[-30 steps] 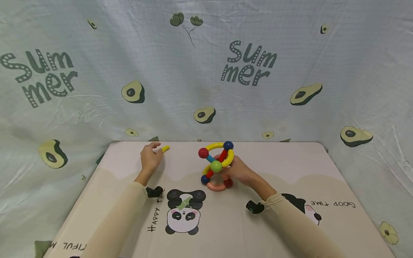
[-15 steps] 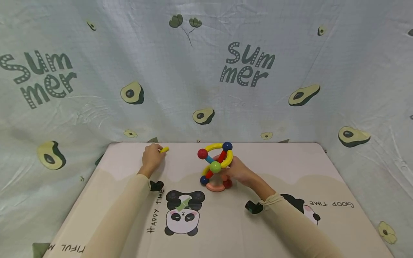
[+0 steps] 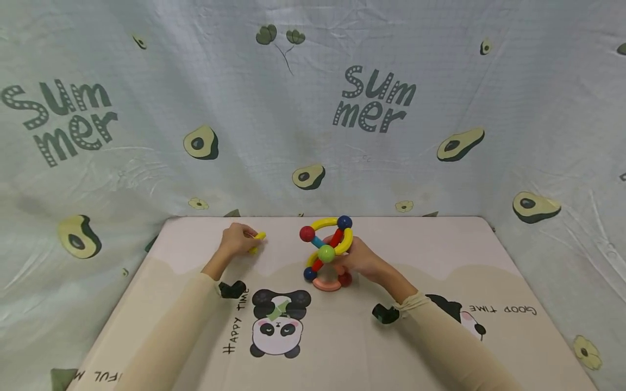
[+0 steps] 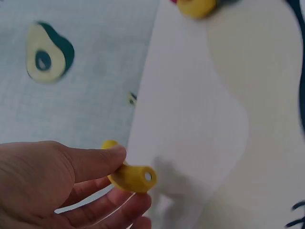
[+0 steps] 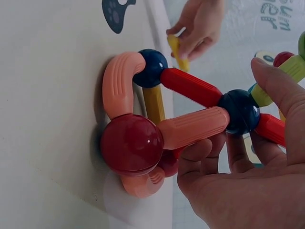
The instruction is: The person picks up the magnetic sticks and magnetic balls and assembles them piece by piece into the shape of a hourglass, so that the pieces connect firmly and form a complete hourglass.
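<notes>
Thumb and fingers of my left hand (image 3: 237, 240) pinch a curved yellow magnetic building rod (image 4: 136, 178), raised at the left back of the table. One round end of it, with a silvery spot, faces the left wrist camera. My right hand (image 3: 363, 257) grips a standing construction of magnetic rods and balls from its right side. At its base, a big red ball (image 5: 131, 144) joins curved salmon rods (image 5: 117, 86). A dark blue ball (image 5: 239, 112) sits by my right fingers, and a green ball (image 3: 326, 253) faces the head camera. The fingers partly hide the construction's middle.
The table cover (image 3: 342, 347) bears printed pandas and lettering. A hanging cloth (image 3: 254, 108) with avocado prints rises right behind the table's back edge and along both sides. Black wrist cameras (image 3: 386, 314) sit at both sleeves.
My left hand has closed its fingers on the yellow rod near the back edge and brought it slightly right and nearer. The right hand and the construction stay in place.
</notes>
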A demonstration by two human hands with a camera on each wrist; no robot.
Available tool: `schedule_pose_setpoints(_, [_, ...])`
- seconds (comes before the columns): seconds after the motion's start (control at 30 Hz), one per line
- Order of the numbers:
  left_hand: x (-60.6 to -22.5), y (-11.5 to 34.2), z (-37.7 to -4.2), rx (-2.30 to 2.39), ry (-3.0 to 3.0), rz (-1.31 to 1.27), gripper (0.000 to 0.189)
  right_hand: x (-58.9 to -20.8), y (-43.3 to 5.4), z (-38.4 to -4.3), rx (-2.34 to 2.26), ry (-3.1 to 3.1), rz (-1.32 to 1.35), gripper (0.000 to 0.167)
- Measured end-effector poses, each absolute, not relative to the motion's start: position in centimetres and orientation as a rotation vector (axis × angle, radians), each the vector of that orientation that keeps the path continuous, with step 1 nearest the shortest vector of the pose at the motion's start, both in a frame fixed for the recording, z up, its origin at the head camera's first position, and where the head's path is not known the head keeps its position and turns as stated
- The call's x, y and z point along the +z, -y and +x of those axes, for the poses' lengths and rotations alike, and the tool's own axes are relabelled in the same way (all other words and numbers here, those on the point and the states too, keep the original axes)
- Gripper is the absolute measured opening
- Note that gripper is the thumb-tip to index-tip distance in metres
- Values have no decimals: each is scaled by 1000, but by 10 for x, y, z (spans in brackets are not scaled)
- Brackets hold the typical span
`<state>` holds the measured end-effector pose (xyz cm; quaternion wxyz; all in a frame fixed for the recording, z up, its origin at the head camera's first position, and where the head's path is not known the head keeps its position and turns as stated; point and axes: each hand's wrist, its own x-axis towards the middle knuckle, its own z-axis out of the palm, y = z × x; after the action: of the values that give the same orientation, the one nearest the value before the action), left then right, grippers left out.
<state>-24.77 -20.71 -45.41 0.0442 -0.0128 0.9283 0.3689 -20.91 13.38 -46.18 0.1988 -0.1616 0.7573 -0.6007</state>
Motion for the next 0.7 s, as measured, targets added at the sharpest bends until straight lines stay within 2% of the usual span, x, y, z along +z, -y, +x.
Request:
schedule_pose_setpoints(0.4, [-425,158,-170,1731,-2201,95,33,-464,-138,-216,-1702,-2019,-551,47])
schedule_pose_setpoints(0.7, [-420,133,-151,1832,-2130,127,35,-461,-143,-226,-1578,-2053,-669,56])
